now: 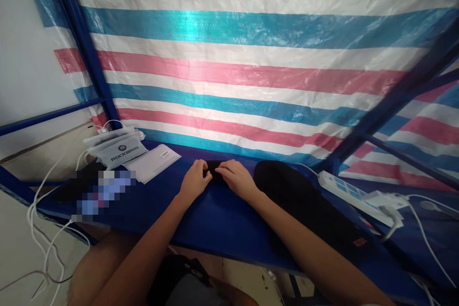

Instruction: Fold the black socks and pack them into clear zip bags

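Between my hands, at the far side of the blue board, is a small dark black piece that looks like folded cloth (214,172); its exact kind does not show. My left hand (196,178) grips its left end with bent fingers and the thumb turned inward. At the right end, the fingers of my right hand (234,177) are pinched on it. Just right of my right forearm lies a long black cloth item (304,196) with a rounded far end and small reddish print near its close end. My right forearm covers part of it.
The blue board (222,224) also bears white envelopes (154,162), a ROCKBROS pouch (124,150) and a blurred-out item (107,191) at left. A white power strip (358,196) with plugs sits right. Cables hang at left. Blue frame bars and striped sheeting (229,76) enclose the back.
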`<state>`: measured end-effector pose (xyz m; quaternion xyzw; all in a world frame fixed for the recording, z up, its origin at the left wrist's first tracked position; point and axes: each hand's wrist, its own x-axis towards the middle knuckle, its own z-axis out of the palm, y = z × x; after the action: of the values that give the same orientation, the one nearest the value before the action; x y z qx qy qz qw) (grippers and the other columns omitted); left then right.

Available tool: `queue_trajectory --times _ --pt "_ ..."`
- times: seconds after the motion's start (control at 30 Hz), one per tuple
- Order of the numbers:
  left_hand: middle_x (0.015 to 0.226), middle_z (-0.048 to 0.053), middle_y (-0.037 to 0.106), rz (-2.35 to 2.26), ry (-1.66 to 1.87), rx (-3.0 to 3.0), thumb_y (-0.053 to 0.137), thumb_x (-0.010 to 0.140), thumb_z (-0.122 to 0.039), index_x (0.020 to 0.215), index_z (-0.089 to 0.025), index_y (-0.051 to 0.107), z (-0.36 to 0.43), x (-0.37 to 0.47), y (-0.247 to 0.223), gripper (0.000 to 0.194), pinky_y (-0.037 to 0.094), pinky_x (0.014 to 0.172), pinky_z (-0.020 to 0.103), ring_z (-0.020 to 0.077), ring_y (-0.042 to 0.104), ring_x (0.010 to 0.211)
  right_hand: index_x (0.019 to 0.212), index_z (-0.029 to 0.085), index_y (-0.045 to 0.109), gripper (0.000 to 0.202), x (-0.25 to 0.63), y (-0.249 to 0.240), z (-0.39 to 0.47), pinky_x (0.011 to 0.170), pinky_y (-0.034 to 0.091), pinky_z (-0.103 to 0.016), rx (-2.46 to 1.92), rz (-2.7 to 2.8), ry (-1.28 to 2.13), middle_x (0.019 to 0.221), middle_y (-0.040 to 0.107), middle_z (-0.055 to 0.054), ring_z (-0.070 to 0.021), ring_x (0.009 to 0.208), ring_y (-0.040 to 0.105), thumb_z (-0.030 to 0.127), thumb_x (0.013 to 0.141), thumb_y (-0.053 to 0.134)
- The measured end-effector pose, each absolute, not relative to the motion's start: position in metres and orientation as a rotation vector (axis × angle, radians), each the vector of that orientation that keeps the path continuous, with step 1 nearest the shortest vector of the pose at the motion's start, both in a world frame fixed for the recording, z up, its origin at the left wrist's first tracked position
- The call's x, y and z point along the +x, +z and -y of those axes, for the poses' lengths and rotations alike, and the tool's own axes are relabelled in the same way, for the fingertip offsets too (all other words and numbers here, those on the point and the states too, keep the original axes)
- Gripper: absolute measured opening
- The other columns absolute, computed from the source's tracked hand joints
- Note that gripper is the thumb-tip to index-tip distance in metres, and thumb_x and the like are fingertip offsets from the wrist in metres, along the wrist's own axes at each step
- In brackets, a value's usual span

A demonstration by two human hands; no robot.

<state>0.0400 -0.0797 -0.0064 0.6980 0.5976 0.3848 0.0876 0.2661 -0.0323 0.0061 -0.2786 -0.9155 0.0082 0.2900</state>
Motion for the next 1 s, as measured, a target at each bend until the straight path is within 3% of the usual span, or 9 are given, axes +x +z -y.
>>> queue_trajectory --times 0.1,0.23,0.4,0.47,0.63,0.73,0.83,1.0 --pt "0.118 0.006 0.064 -1.705 1.170 2.255 0.057 0.102 -0.021 0.114 -0.024 0.065 0.083 0.037 -0.006 0.015 0.052 0.086 0.034 0.0208 0.064 0.105 0.139 0.031 0.070 0.041 0.269 0.011 0.036 0.108 0.053 -0.054 -0.667 2.545 0.101 0.133 0.074 -0.008 -0.0306 0.123 0.064 0.020 0.106 0.048" --pt "0.118 0.009 0.067 -1.576 0.993 2.619 0.049 0.107 -0.020 0.124 -0.023 0.069 0.089 0.024 -0.008 0.027 0.049 0.094 0.040 0.0242 0.063 0.109 0.143 0.032 0.067 0.044 0.276 0.012 0.038 0.111 0.051 -0.056 -0.674 2.500 0.268 0.137 0.073 -0.008 -0.0321 0.126 0.064 0.033 0.099 0.067" --pt "0.125 0.011 0.066 -1.482 0.944 2.676 0.065 0.103 -0.044 0.140 -0.024 0.066 0.093 0.011 -0.011 0.042 0.050 0.098 0.045 0.0286 0.063 0.113 0.129 0.031 0.075 0.046 0.276 0.003 0.028 0.098 0.057 -0.051 -0.857 2.357 0.490 0.123 0.077 -0.008 -0.0302 0.110 0.069 0.045 0.086 0.085" --pt "0.125 0.012 0.066 -1.481 0.940 2.659 0.066 0.102 -0.045 0.139 -0.024 0.067 0.093 0.010 -0.011 0.043 0.050 0.099 0.046 0.0293 0.063 0.112 0.124 0.031 0.077 0.047 0.276 0.002 0.023 0.090 0.059 -0.046 -0.973 2.286 0.575 0.117 0.079 -0.006 -0.0282 0.101 0.071 0.050 0.082 0.088" --pt "0.122 0.009 0.071 -1.456 0.972 2.501 0.050 0.111 -0.038 0.139 -0.024 0.064 0.092 0.013 -0.008 0.035 0.051 0.100 0.042 0.0255 0.065 0.109 0.122 0.029 0.078 0.043 0.277 0.006 0.020 0.093 0.058 -0.043 -0.968 2.214 0.819 0.114 0.080 -0.003 -0.0263 0.101 0.074 0.058 0.090 0.079" --pt "0.120 0.007 0.073 -1.511 0.980 2.385 0.048 0.111 -0.041 0.133 -0.023 0.065 0.089 0.015 -0.009 0.033 0.051 0.098 0.040 0.0252 0.065 0.109 0.118 0.030 0.080 0.037 0.274 0.007 0.024 0.089 0.060 -0.042 -0.981 2.231 0.729 0.113 0.079 -0.003 -0.0260 0.098 0.073 0.059 0.096 0.071" --pt "0.117 0.007 0.072 -1.565 0.995 2.348 0.048 0.112 -0.041 0.126 -0.022 0.068 0.087 0.019 -0.011 0.031 0.050 0.098 0.040 0.0247 0.064 0.109 0.118 0.029 0.080 0.037 0.271 0.004 0.029 0.095 0.060 -0.047 -0.942 2.238 0.441 0.118 0.074 -0.009 -0.0291 0.107 0.071 0.058 0.101 0.066" --pt "0.123 0.009 0.068 -1.727 1.109 2.463 0.054 0.110 -0.040 0.114 -0.025 0.074 0.090 0.025 -0.009 0.026 0.044 0.105 0.046 0.0291 0.056 0.124 0.144 0.028 0.066 0.050 0.274 0.008 0.035 0.101 0.059 -0.050 -0.737 2.387 0.237 0.125 0.069 -0.014 -0.0313 0.116 0.067 0.054 0.101 0.068"
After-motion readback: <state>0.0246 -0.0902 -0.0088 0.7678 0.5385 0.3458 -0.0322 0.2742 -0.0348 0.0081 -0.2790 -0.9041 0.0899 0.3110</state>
